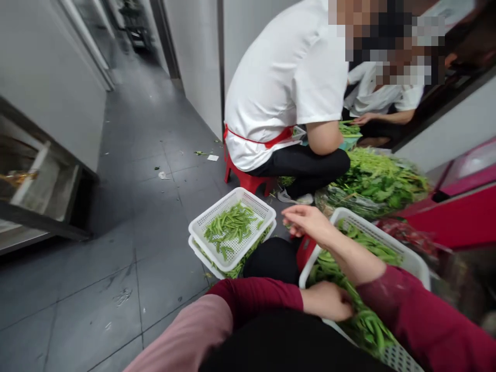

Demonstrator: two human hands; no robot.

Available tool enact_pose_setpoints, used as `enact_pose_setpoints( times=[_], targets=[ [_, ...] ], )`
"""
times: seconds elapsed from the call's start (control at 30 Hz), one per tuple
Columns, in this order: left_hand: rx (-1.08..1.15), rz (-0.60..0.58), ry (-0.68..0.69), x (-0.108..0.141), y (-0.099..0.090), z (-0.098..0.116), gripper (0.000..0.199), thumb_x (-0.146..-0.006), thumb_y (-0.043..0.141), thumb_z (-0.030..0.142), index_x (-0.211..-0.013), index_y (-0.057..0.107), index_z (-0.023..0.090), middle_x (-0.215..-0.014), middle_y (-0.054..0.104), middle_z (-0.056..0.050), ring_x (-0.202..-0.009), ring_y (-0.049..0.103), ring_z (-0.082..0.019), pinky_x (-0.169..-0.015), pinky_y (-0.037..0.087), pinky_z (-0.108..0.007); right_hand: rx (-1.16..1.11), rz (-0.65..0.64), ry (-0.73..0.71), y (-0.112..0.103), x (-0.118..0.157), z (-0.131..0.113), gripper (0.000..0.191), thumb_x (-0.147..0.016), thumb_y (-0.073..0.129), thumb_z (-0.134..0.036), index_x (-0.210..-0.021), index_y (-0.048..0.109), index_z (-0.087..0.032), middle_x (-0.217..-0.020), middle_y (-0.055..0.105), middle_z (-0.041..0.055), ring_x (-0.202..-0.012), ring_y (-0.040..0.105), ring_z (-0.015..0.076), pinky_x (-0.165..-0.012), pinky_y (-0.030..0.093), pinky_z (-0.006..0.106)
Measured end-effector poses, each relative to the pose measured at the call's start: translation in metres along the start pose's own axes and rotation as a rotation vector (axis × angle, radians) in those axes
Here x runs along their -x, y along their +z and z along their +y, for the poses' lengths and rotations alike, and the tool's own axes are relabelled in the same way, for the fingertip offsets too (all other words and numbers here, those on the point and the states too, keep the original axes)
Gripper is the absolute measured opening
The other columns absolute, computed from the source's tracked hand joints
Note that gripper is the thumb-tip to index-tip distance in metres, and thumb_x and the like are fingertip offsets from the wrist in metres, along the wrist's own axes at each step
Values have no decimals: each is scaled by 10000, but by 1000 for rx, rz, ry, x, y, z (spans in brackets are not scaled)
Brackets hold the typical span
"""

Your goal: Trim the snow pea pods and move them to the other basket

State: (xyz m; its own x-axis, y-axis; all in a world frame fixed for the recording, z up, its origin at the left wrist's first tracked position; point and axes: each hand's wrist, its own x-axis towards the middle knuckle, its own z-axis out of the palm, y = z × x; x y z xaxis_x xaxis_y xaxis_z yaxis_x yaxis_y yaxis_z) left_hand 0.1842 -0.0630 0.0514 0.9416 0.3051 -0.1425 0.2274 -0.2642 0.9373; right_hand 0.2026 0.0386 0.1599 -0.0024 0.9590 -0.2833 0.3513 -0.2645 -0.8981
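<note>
My right hand (309, 222) is raised over the left rim of the large white basket (416, 261). Its fingers are drawn together, and whatever is between them is too small to name. Lower down, my left hand (329, 301) reaches into that basket, fingers curled in at the green pods (372, 323); what they grip is hidden. To the left, a smaller white perforated tray (199, 223) holds a loose pile of green pods (232, 225). It rests on another white tray (201, 254) that also has pods in it.
A person in a white shirt (279, 77) sits on a red stool (251, 182) ahead. Leafy greens (383, 178) are heaped beyond the basket, near a red bag (406, 235). Another person's hand (364, 120) is farther back. A metal shelf (46, 225) stands left; scraps dot the tiles.
</note>
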Motion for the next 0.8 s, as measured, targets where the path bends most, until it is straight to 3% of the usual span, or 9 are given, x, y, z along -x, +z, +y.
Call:
enact_pose_setpoints(
  times=[0.07, 0.17, 0.23, 0.3, 0.37, 0.5, 0.63, 0.73, 0.8],
  targets=[
    [20, 57, -96, 4, -5, 4, 199, -641, 439, 237, -680, 613, 150, -652, 589, -32, -624, 505, -134, -567, 381, -231, 231, 130, -65, -41, 37, 34, 235, -712, 535, -370, -844, 604, -189, -695, 621, 28, -472, 515, 124, -448, 410, 251],
    [137, 153, -155, 5, -11, 7, 222, -644, 428, 228, -704, 620, 132, -617, 573, -19, -571, 478, -109, -526, 358, -210, 643, 396, -38, -96, 100, 100, 163, -703, 527, -277, -813, 631, -219, -751, 636, 26, -672, 570, 177, -632, 432, 300],
    [194, 214, -208, 1, -13, 8, 238, -646, 411, 210, -730, 616, 122, -586, 552, -10, -522, 450, -93, -486, 332, -200, 793, 413, 53, -115, 139, 139, 150, -692, 523, -233, -780, 644, -229, -809, 640, 27, -766, 573, 192, -707, 417, 306],
    [223, 256, -243, -5, -14, 10, 237, -638, 397, 176, -731, 608, 116, -566, 534, 0, -487, 420, -79, -462, 306, -190, 798, 399, 145, -117, 163, 167, 152, -704, 510, -226, -774, 645, -233, -823, 643, 18, -773, 579, 179, -709, 412, 280],
    [232, 272, -266, -10, -11, 12, 223, -624, 392, 145, -705, 598, 111, -546, 520, 8, -467, 397, -69, -452, 292, -184, 741, 457, 234, -108, 170, 182, 167, -745, 480, -273, -771, 638, -227, -783, 650, 13, -728, 586, 164, -668, 410, 256],
    [161, 232, -242, -12, -4, 18, 191, -622, 406, 150, -664, 590, 116, -524, 505, 19, -457, 386, -66, -459, 295, -186, 764, 605, 348, -89, 145, 187, 291, -771, 455, -428, -775, 619, -188, -743, 643, 63, -700, 585, 190, -618, 392, 266],
    [45, 209, -225, -11, -1, 21, 191, -631, 415, 161, -669, 597, 121, -519, 498, 22, -463, 387, -68, -463, 293, -192, 816, 634, 345, -92, 125, 184, 233, -758, 491, -364, -763, 595, -155, -787, 627, 110, -711, 575, 208, -608, 377, 280],
    [109, 210, -305, -11, -3, 26, 213, -671, 392, 180, -711, 592, 120, -523, 475, 26, -406, 343, -51, -416, 263, -187, 757, 600, 306, -98, 140, 186, 154, -756, 484, -276, -690, 581, -177, -694, 619, 53, -654, 564, 168, -589, 375, 252],
    [213, 192, -363, -13, -5, 31, 231, -714, 382, 240, -746, 576, 120, -534, 443, 33, -362, 301, -38, -371, 231, -182, 688, 551, 198, -99, 162, 188, 132, -758, 480, -263, -691, 568, -190, -638, 593, 11, -607, 544, 142, -576, 380, 234]
  ],
)
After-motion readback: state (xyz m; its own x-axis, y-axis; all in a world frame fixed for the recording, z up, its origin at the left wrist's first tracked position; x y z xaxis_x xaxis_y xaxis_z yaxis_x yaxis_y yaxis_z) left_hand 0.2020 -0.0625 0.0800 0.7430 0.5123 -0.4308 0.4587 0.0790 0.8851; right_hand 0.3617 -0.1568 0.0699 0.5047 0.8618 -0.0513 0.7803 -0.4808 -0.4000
